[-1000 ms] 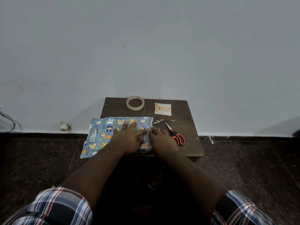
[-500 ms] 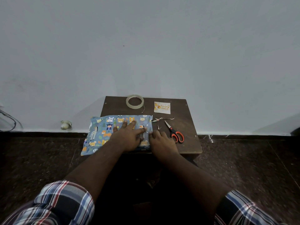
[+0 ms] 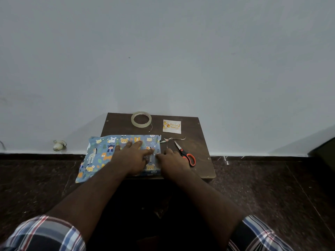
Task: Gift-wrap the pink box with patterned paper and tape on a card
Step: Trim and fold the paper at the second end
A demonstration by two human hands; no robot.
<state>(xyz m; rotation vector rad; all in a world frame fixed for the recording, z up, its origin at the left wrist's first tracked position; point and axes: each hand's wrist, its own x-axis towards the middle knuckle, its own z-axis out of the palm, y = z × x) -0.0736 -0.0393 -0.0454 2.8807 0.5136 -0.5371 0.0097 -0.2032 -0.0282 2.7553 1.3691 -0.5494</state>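
The box is hidden inside blue animal-patterned paper (image 3: 101,153), lying on a small dark wooden table (image 3: 197,142); loose paper hangs past the table's left edge. My left hand (image 3: 130,158) lies flat on top of the wrapped box, fingers spread and straight. Beside it, my right hand (image 3: 170,158) rests at the box's right end, its fingertips touching the folded paper flap there. A clear tape roll (image 3: 141,119) and a small white card with orange print (image 3: 171,126) lie at the back of the table.
Orange-handled scissors (image 3: 185,153) lie just right of my right hand, with thin paper scraps (image 3: 173,139) behind them. The table stands against a pale wall. A small white object (image 3: 59,144) sits on the dark floor at the left.
Both hands stay on the wrapped box. My right hand has edged slightly toward the box's right end flap; the left keeps pressing the top.
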